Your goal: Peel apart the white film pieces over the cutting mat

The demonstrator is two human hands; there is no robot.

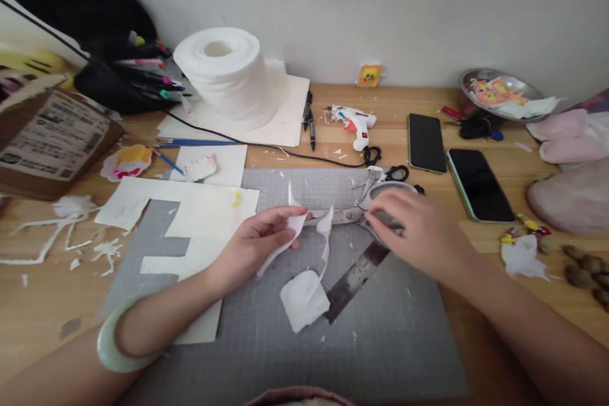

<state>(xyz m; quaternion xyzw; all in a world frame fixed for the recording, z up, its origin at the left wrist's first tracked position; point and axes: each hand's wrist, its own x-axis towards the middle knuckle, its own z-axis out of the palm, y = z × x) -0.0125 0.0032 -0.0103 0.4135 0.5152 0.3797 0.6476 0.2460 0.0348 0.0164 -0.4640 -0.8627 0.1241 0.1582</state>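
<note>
My left hand (269, 235) pinches a folded piece of white paper (282, 246) between thumb and fingers. Large metal scissors (351, 215) have their blades pointing left, with the tips reaching behind that paper. Over their grey handles is my right hand (409, 219), slightly blurred, its thumb and fingers drawn together; what they hold, if anything, is hidden. A thin curled strip of white paper (325, 228) stands between the hands. Below it, a white padded square (304, 300) lies on the grey cutting mat (380, 342), beside a dark metal ruler (356, 281).
Cut white sheets (204, 209) cover the mat's left part. Behind stand a paper roll (228, 82) and a glue gun (359, 127). Two phones (480, 184) and a metal bowl (504, 92) are at right. A cardboard box (54, 136) is at left.
</note>
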